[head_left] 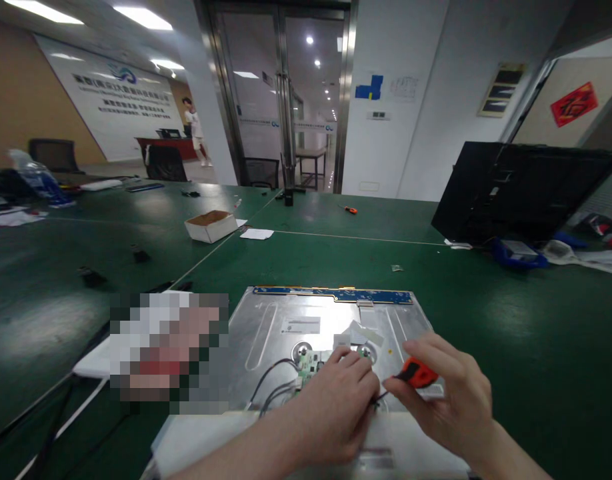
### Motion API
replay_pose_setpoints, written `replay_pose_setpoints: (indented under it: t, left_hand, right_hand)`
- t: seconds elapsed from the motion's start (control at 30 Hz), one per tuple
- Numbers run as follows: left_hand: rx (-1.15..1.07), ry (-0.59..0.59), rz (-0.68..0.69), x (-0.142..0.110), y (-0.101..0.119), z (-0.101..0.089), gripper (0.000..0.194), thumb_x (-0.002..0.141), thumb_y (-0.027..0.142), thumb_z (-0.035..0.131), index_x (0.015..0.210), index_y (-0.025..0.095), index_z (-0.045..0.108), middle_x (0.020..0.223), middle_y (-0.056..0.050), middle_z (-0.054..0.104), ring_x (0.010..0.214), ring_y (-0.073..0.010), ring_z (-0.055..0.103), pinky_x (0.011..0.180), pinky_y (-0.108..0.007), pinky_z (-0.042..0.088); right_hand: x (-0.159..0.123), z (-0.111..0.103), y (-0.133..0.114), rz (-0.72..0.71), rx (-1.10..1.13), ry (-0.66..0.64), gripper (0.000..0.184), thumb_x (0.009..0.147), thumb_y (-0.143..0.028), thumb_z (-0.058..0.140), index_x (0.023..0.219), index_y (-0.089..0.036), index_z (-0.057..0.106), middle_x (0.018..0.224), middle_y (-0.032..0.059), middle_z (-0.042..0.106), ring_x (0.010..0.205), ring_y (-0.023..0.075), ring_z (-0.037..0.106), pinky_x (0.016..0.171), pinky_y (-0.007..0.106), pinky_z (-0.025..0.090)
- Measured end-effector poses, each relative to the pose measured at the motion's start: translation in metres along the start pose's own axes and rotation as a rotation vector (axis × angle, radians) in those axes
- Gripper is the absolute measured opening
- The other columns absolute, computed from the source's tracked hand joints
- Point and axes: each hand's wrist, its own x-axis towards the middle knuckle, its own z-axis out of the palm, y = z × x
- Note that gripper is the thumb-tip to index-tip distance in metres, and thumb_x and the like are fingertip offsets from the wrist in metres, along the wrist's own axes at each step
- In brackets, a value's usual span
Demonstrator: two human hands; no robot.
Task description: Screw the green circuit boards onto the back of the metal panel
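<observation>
A silver metal panel point(266, 327), the back of a screen, lies flat on the green table point(486, 313) in front of me, with a blue circuit strip point(331, 293) along its far edge. My left hand point(331, 407) presses down on a small green circuit board point(309, 363) with grey cables point(269, 390) running from it; its fingers are curled. My right hand point(446, 400) is closed on an orange-handled screwdriver point(417, 373), whose tip points left toward the left hand.
A pixelated patch point(169, 353) covers something left of the panel. A black monitor point(516, 190) leans at the right with clutter beside it. A small open cardboard box point(211, 225) and a second orange screwdriver point(350, 209) lie farther back. A person point(193, 130) stands far off.
</observation>
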Motion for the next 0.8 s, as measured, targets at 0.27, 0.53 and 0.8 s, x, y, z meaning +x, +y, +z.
replay_pose_setpoints:
  t: [0.27,0.53,0.8]
  left_hand:
    - [0.009,0.015,-0.002,-0.0008,-0.0001,0.001,0.018,0.09,0.019,0.053,0.107,0.018,0.057,0.107,-0.009,0.062,0.102,-0.0267,0.055,0.1,-0.043,0.038]
    - [0.005,0.013,-0.004,-0.0005,0.0005,0.0014,0.021,0.09,0.02,0.051,0.11,0.018,0.057,0.109,-0.009,0.062,0.103,-0.027,0.055,0.102,-0.045,0.037]
    - [-0.008,0.021,-0.007,-0.0007,-0.0006,0.0017,0.017,0.091,0.019,0.05,0.106,0.018,0.057,0.107,-0.009,0.062,0.102,-0.0263,0.056,0.099,-0.044,0.038]
  right_hand:
    - [0.0052,-0.0083,-0.0045,0.014,0.039,-0.099,0.037,0.091,-0.013,0.043,0.128,-0.01,0.05,0.103,0.0128,0.071,0.092,0.0214,0.07,0.071,0.03,0.057]
    - [0.0025,-0.0011,-0.001,-0.005,-0.018,-0.016,0.022,0.091,-0.02,0.06,0.113,-0.019,0.055,0.069,-0.0009,0.062,0.057,0.0156,0.061,0.048,0.025,0.048]
    - [0.001,-0.0058,-0.0034,0.03,0.022,-0.078,0.03,0.093,-0.022,0.049,0.122,-0.014,0.052,0.092,0.0083,0.069,0.077,0.0185,0.068,0.061,0.028,0.054]
